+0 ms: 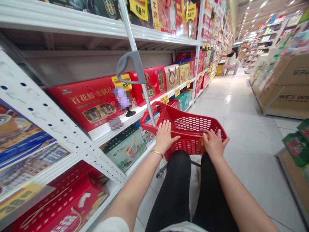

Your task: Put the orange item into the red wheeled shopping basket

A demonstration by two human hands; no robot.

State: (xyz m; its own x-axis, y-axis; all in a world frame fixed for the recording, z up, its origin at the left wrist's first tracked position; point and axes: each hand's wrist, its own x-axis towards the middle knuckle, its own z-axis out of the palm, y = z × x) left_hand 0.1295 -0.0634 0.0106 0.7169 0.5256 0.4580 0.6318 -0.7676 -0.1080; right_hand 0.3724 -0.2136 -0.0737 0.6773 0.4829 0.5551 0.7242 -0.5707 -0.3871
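Observation:
A red plastic shopping basket [193, 124] with perforated walls stands in front of my knees, and a wheel shows below it. My left hand [164, 137] lies on its near left rim, fingers spread and thumb out to the side. At the near right rim, my right hand [215, 143] rests with its fingers apart. A small orange-brown thing [202, 143] sits beside the right fingers on the basket; I cannot make out what it is. A silver pole [150, 106] with a grey loop handle [131, 68] rises at the basket's left end.
White metal shelves [96, 24] run along the left, holding red gift boxes [96, 100] and yellow price tags. A pixelated object on a black stand [130, 112] is on the shelf. Cardboard boxes [287, 83] line the right. A person [231, 61] sits farther down the tiled aisle.

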